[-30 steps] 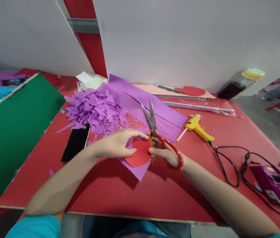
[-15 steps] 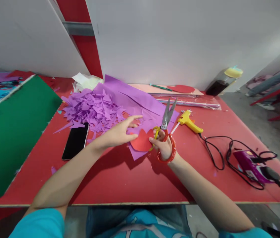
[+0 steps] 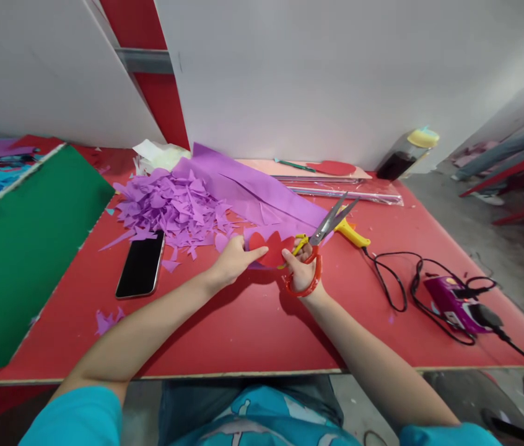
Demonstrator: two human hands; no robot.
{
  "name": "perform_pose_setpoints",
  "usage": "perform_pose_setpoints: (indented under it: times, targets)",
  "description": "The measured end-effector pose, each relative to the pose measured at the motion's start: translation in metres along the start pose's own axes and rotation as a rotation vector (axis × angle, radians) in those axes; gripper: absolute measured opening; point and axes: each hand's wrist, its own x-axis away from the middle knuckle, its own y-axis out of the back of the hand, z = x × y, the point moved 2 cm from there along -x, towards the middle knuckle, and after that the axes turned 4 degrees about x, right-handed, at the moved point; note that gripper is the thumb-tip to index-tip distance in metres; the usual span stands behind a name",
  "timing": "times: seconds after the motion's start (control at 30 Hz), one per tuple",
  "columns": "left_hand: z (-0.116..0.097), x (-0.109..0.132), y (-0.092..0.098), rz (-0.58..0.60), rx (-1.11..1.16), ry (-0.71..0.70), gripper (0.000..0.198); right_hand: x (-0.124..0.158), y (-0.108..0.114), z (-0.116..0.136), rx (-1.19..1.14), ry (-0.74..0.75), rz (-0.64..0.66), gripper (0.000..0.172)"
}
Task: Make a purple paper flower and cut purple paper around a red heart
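Note:
A red paper shape with pointed lobes point(image 3: 270, 249) lies over purple paper point(image 3: 262, 231) near the middle of the table. My left hand point(image 3: 238, 256) pinches the left side of the red shape, thumb on top and fingers beneath. At its right edge, my right hand point(image 3: 302, 267) holds the same shape under the thumb. Scissors point(image 3: 329, 227) with red and yellow handles hang on my right hand, blades apart and pointing up to the right.
Purple scraps point(image 3: 176, 207) are heaped behind a phone point(image 3: 140, 265) at left, near a green board point(image 3: 34, 248). At right are a yellow glue gun point(image 3: 353, 235), cords, a purple power strip point(image 3: 457, 303) and a bottle point(image 3: 408, 153).
My left hand has closed on the red shape and purple paper. The scissors have tilted further right. Small purple scraps now show below the phone.

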Motion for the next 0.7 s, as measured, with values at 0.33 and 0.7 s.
perform_pose_setpoints:
  times: [0.33,0.7]
  targets:
    - [-0.012,-0.005,0.017,-0.100,-0.580,-0.054,0.024,-0.009,0.005,0.005,-0.007,-0.012,0.045,0.031]
    - [-0.010,-0.010,0.024,-0.039,-0.334,0.048,0.021,-0.011,0.004,0.003,0.067,-0.065,0.053,0.034]
